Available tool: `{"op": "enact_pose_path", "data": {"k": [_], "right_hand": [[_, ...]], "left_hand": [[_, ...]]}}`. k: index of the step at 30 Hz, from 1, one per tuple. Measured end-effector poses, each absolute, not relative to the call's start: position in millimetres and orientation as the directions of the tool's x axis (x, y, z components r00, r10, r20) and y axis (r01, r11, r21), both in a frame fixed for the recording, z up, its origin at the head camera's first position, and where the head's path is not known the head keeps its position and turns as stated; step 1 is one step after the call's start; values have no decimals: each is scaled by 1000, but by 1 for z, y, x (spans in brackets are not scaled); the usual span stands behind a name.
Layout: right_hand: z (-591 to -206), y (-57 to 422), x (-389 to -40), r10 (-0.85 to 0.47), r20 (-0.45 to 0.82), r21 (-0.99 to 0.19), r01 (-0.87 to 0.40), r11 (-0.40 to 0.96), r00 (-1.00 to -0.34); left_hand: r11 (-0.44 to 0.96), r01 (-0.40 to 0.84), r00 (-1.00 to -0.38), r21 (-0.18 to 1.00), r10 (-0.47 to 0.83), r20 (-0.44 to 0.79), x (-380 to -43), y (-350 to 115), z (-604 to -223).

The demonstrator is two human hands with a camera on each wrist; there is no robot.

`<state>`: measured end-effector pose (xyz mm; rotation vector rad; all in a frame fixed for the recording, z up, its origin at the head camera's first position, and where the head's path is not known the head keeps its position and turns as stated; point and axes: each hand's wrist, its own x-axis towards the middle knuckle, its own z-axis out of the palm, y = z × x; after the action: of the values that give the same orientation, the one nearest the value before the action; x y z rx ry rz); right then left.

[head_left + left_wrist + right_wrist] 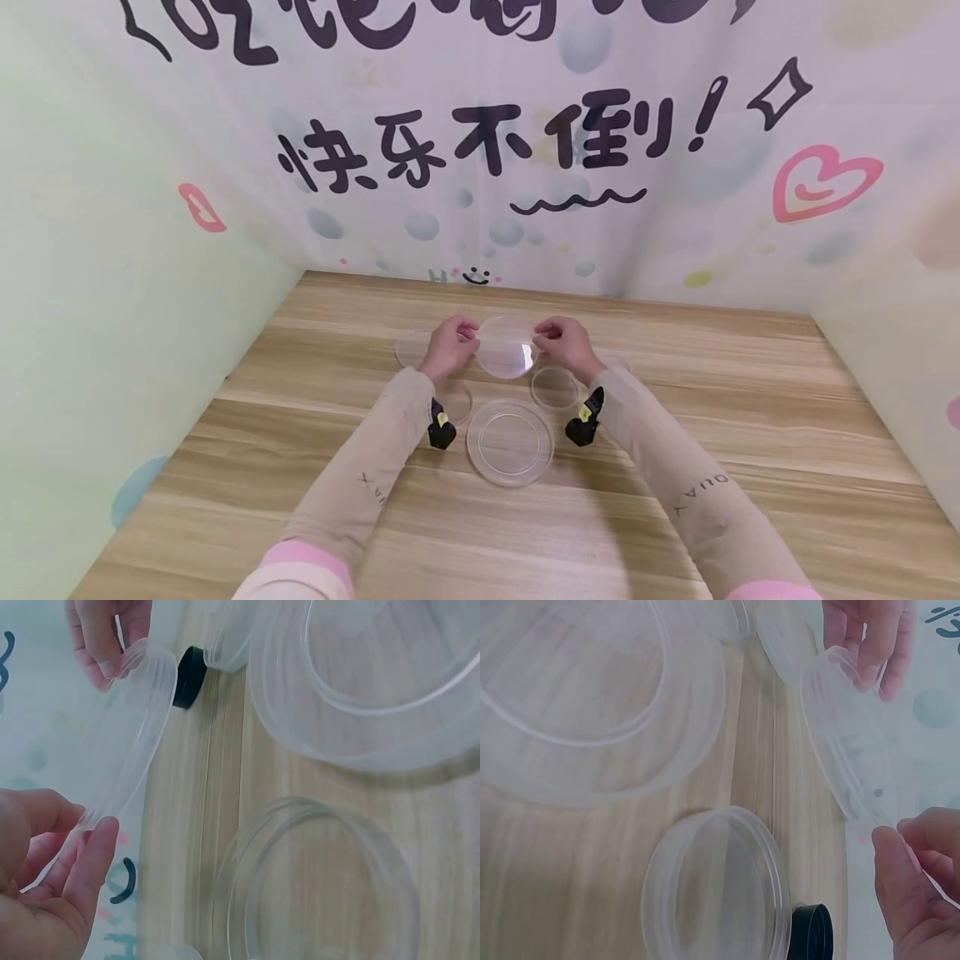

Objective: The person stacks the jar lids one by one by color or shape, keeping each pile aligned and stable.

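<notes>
A clear round plastic lid [507, 348] is held up off the table between both hands, tilted on edge. My left hand [452, 346] pinches its left rim between thumb and fingers, and my right hand [567, 344] pinches the right rim. In the left wrist view the lid [131, 742] shows a ridged rim, with thumb and fingertips at its edge. The right wrist view shows the same lid [847, 735] from the other side. Nearer the body, a large clear round container [511, 479] sits on the table, with a raised ring inside its outline.
Smaller clear round containers stand near the wrists, one on the right [555, 388] and one on the left [459, 404]. Another clear disc [409, 347] lies behind the left hand. A black round cap [191, 677] is near the back. A printed cloth [480, 225] hangs behind the wooden table [750, 433].
</notes>
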<state>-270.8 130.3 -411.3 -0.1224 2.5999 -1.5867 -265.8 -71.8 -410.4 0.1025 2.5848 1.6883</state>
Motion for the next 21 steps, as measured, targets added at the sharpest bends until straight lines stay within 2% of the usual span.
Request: {"op": "enact_pose_path", "data": {"k": [5,7,10,14,21], "right_hand": [[-410,135,-264,-145,-46,-893,-25,450,-988],[-412,138,-262,-178,-6,-907,-69,415,-984],[-410,139,-256,-187,-24,-916,-53,398,-982],[-407,140,-249,-181,-65,-901,-20,433,-981],[-408,145,-239,-221,-55,-894,-50,445,-974]], "left_hand": [[405,34,-993,913,116,-15,-260,-72,-406],[408,33,-991,913,129,-22,-258,-72,-405],[399,22,-988,917,149,-41,-254,-72,-405],[391,20,-982,920,179,-55,-250,-72,-404],[359,-11,-966,933,238,-102,-238,-72,-400]]}}
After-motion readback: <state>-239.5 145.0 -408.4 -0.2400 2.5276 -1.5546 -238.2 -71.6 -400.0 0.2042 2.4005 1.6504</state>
